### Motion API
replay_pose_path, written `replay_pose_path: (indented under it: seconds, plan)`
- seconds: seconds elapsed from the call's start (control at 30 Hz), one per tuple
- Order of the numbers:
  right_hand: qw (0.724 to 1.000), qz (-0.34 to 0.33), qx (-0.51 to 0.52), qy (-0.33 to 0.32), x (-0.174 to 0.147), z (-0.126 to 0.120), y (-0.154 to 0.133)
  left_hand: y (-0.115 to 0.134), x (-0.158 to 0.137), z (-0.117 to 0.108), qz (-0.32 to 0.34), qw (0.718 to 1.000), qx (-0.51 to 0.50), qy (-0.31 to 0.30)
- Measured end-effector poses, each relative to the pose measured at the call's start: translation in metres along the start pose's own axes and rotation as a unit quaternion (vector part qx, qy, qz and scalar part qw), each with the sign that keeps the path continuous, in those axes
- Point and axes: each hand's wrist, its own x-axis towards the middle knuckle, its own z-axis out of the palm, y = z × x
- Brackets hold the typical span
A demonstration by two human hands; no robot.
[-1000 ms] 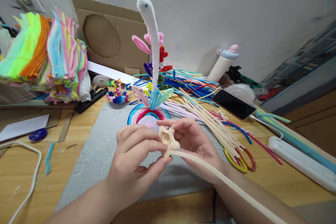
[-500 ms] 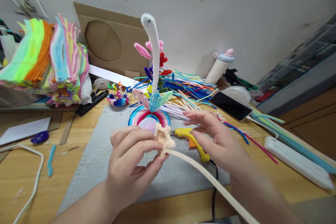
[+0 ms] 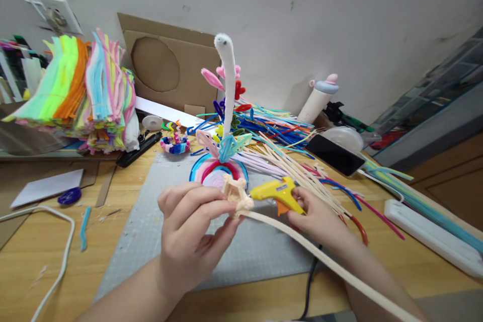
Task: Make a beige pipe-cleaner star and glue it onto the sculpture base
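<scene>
- Cream fuzzy stem material forms the small hollow piece [image 3: 237, 197]. I locate it mid-view over the grey cutting mat [image 3: 139, 231], on the near side of the striped round base [image 3: 206, 171].
- Handling: I judge the piece very light, soft outside, springy within and not slippery. A hard squeeze could crush its thin walls.
- Grip point: I specify a light hold on the lower left edge, clear of the hollow and the knobbed corners.
- Long strip [image 3: 320, 255]: it runs from the piece toward the lower right, crossing in front of the right forearm [image 3: 362, 264]. I rate it flexible; a tug could twist the piece.
- Left hand [image 3: 192, 224]: thumb below and forefinger above pinch the piece; the remaining fingers curl beside it.
- Right hand [image 3: 317, 221]: fingers and thumb close around the handle of the yellow glue gun [image 3: 277, 190]. I cannot tell whether a finger touches the orange trigger [image 3: 282, 208].
- Glue gun: the nozzle points at the piece from just beside it; contact is unclear. I judge the body stiff, heavier than the piece, and best held by its handle, since the nozzle may be hot.
</scene>
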Motion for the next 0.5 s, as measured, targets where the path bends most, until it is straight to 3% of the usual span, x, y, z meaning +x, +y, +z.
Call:
replay_pose_path:
  seconds: [0.07,0.17,0.23,0.3,0.37,0.5]
  plan:
    - [0.980,-0.024,0.194,-0.027,-0.003,-0.002,-0.005,-0.001,-0.001,-0.001,0.007,1.000,0.012,0.008]
    - [0.894,-0.071,0.438,-0.059,-0.012,-0.003,-0.011,0.000,-0.001,-0.002,0.022,0.999,0.020,0.021]
    - [0.836,-0.090,0.536,-0.075,-0.018,-0.001,-0.015,0.000,-0.001,-0.002,0.027,0.999,0.023,0.022]
    - [0.807,-0.098,0.574,-0.100,-0.024,0.000,-0.018,0.000,-0.002,-0.002,0.027,0.999,0.023,0.022]
    - [0.816,-0.102,0.559,-0.103,-0.029,0.002,-0.022,0.001,-0.001,-0.003,0.025,0.999,0.022,0.020]
    - [0.873,-0.087,0.478,-0.039,-0.038,0.008,-0.022,0.000,0.000,-0.005,0.011,0.999,0.016,0.026]
